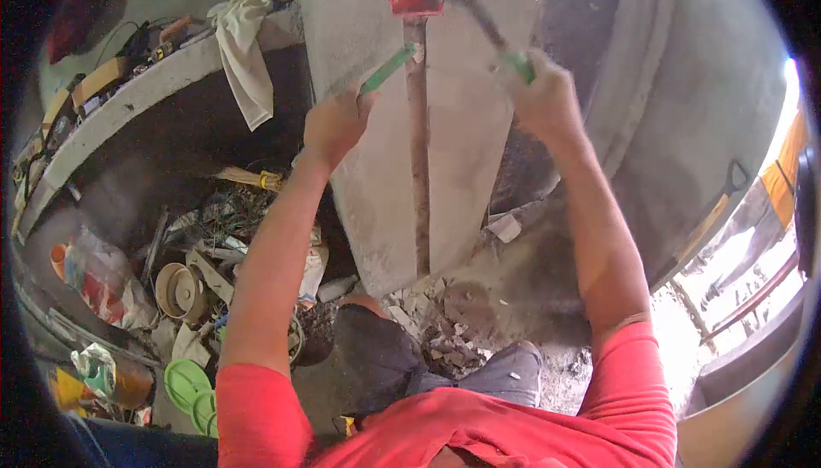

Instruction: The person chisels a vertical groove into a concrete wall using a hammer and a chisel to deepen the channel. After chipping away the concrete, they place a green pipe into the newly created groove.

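Note:
My left hand (334, 130) is closed around a green chisel (389, 70), its tip right at a narrow vertical groove (416, 143) cut in the grey wall. My right hand (547, 96) grips the green handle of a claw hammer (483, 19), raised to the right of the groove, its head smeared by motion. At the groove's top a red electrical box (415, 0) is set into the wall. The hammer head overlaps the box's right edge in this view.
Broken rubble (453, 340) lies at the wall's foot, by my knees. On the left, a concrete ledge (162, 83) bears tools and a white cloth (248, 45), with debris underneath. Green slippers (188, 387) lie lower left. A person's leg (753, 237) shows at the far right.

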Tool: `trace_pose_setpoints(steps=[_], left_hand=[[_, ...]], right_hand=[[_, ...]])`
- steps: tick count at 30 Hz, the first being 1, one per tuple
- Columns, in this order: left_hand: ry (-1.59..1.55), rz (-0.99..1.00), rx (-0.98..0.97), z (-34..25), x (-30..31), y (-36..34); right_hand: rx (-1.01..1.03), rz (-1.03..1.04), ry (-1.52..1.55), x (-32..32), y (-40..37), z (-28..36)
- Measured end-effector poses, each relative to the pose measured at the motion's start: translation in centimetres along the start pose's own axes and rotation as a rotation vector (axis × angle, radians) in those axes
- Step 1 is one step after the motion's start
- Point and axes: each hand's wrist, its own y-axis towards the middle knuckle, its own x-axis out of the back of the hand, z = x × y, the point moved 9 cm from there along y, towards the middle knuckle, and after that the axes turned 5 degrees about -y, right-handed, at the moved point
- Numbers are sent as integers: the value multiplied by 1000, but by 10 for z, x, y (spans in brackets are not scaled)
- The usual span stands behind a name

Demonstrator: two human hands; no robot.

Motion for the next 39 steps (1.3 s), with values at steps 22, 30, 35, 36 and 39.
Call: trace_pose_setpoints(steps=[22,30,35,36,39], left_hand=[[-148,-314,-44,-21,-43,-36],[-51,127,-36,-41,43,28],[116,255,-149,-41,35,64],[146,293,-205,-45,33,63],[279,315,-324,-60,39,65]], right_hand=[[-115,7,70,-7,-96,-62],[-320,79,337,-22,-123,-109],[-335,55,735,-9,-111,-92],[-373,19,769,2,-107,-84],[-233,-191,792,36,-87,-64]])
